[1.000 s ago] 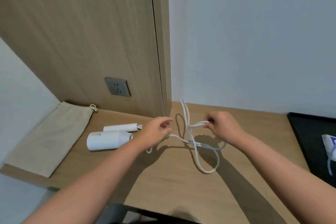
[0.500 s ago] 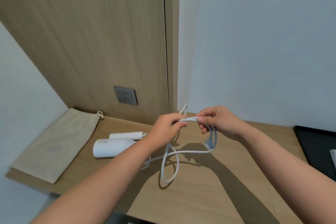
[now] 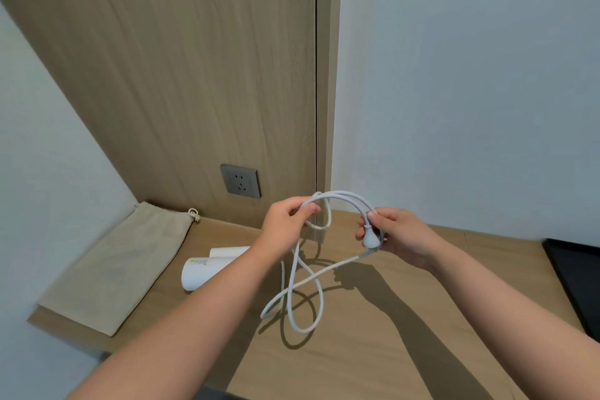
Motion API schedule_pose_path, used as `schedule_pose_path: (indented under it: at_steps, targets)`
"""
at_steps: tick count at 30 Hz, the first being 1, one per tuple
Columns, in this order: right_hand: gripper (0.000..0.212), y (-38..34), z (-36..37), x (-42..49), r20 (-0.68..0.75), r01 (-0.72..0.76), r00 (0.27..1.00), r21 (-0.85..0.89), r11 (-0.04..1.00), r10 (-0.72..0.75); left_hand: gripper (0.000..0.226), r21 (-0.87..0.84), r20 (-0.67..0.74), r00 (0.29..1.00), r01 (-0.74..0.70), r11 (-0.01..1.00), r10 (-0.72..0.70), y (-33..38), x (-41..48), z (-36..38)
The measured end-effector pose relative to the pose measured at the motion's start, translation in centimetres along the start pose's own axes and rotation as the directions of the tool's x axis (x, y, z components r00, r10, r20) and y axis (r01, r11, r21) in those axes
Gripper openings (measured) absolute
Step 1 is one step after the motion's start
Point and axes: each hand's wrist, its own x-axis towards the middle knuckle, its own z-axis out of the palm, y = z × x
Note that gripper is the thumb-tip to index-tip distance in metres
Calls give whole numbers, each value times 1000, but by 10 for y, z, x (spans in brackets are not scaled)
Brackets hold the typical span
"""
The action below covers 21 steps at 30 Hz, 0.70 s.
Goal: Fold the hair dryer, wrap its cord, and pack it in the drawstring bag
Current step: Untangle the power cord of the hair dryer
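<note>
The white hair dryer [image 3: 207, 268] lies folded on the wooden desk, partly behind my left forearm. Its white cord [image 3: 303, 289] arches between both hands above the desk and hangs in loose loops down to the surface. My left hand [image 3: 285, 224] grips the cord at the left end of the arch. My right hand [image 3: 394, 234] pinches the cord's plug end [image 3: 370, 239] and a strand beside it. The beige drawstring bag [image 3: 120, 266] lies flat at the desk's left end, apart from both hands.
A grey wall socket [image 3: 241, 181] sits in the wood panel behind the desk [image 3: 406, 334]. A black tray or mat [image 3: 574, 279] covers the desk's right end. White walls close in on the left and behind.
Both hands have lifted the cord off the desk and drawn apart, forming an arch between them. The plug end now shows in my right hand; more cord hangs in loops.
</note>
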Motion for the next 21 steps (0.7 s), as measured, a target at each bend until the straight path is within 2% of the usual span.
schedule_pose_path:
  at_steps: [3, 5, 8, 12, 15, 16, 18, 21]
  targets:
    - [29, -4, 6, 3, 2, -11, 1000, 124, 992, 11, 19, 30, -6, 1000, 27, 999, -27, -5, 6, -6]
    - [31, -9, 12, 3, 6, -28, 1000, 212, 977, 27, 19, -84, 37, 994, 102, 991, -99, -8, 7, -8]
    - [32, -17, 16, 3, 29, -71, 997, 274, 959, 66, 18, -218, 184, 959, 255, 942, -217, -9, 4, -16]
    - [35, -20, 13, 1, 133, -130, 986, 247, 960, 99, 18, -140, 455, 856, 342, 929, -246, -12, 2, -35]
    - [34, -20, 11, 0, 141, -125, 986, 250, 960, 92, 19, -108, 465, 859, 296, 949, -215, -13, 0, -38]
    - [31, -21, 9, 0, 124, -96, 990, 223, 970, 69, 22, -123, 433, 879, 279, 952, -201, -13, 0, -38]
    - [24, -22, 6, -1, 77, 15, 997, 59, 998, -20, 27, -108, 343, 918, 250, 962, -200, -14, 0, -36]
    - [32, -26, 8, -7, 14, 142, 990, -230, 963, -142, 23, -32, 260, 942, 229, 973, -213, -17, -1, -35]
